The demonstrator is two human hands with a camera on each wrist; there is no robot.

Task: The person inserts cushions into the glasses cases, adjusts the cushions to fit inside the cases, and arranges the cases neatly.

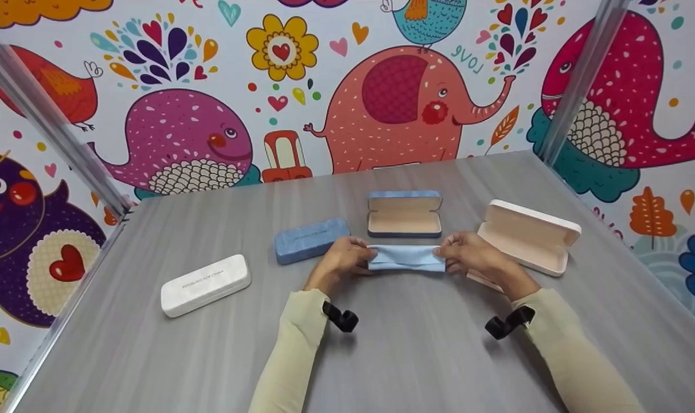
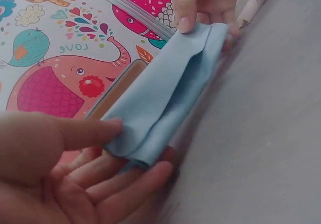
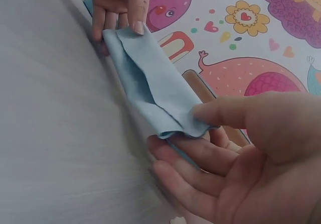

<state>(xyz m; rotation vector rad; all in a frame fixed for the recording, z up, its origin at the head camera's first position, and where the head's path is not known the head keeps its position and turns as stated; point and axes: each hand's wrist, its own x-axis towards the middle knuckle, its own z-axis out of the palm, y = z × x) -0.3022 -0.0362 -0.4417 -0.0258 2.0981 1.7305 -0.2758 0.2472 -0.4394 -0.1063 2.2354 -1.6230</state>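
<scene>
A light blue cloth (image 1: 406, 258), folded into a long strip, is stretched between both hands in front of an open blue glasses case (image 1: 405, 222). My left hand (image 1: 344, 256) pinches its left end, thumb on top and fingers beneath. At the other end my right hand (image 1: 476, 256) pinches it the same way. Seen from the left wrist, the folded cloth (image 2: 160, 93) has one lengthwise fold gaping along its near side. In the right wrist view, the cloth (image 3: 150, 83) shows layered edges at the end by the thumb. The open case has a beige lining.
A closed blue glasses case (image 1: 310, 241) lies just beyond my left hand, and a closed white one (image 1: 206, 285) sits farther left. To the right, an open white case (image 1: 528, 236) stands behind my right hand, which partly hides it. A patterned wall (image 1: 290, 115) borders the grey table (image 1: 416, 355).
</scene>
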